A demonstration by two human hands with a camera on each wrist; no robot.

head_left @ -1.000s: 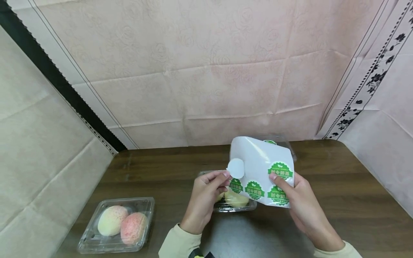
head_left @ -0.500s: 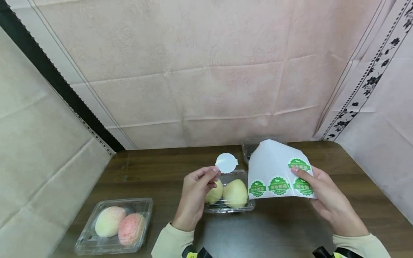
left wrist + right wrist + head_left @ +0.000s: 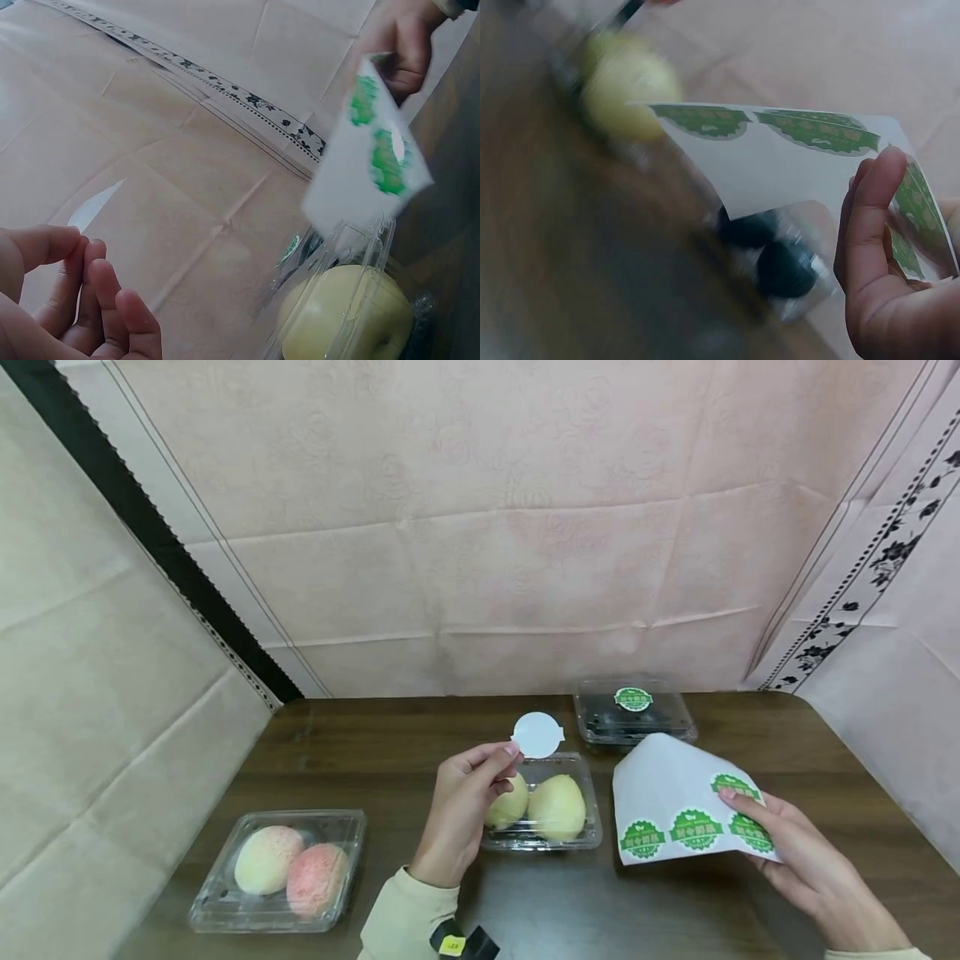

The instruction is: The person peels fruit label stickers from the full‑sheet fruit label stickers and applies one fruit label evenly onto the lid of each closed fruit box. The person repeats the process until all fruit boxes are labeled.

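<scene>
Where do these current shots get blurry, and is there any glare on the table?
Head view: mostly sharp, with a pale sheen on the tabletop; left wrist view: the sticker sheet is smeared, while the left hand looks clearer; right wrist view: the pale yellow fruit and tabletop are badly blurred, but the right hand and sticker sheet are crisper.

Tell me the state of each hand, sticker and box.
Left hand, pinching a loose sticker
Right hand, holding the sticker sheet
Loose sticker, detached, white side showing
Sticker sheet, partly bare
Left box, looks closed, no sticker
Middle box, looks closed, no sticker visible
Back box, looks closed, green sticker on top
</scene>
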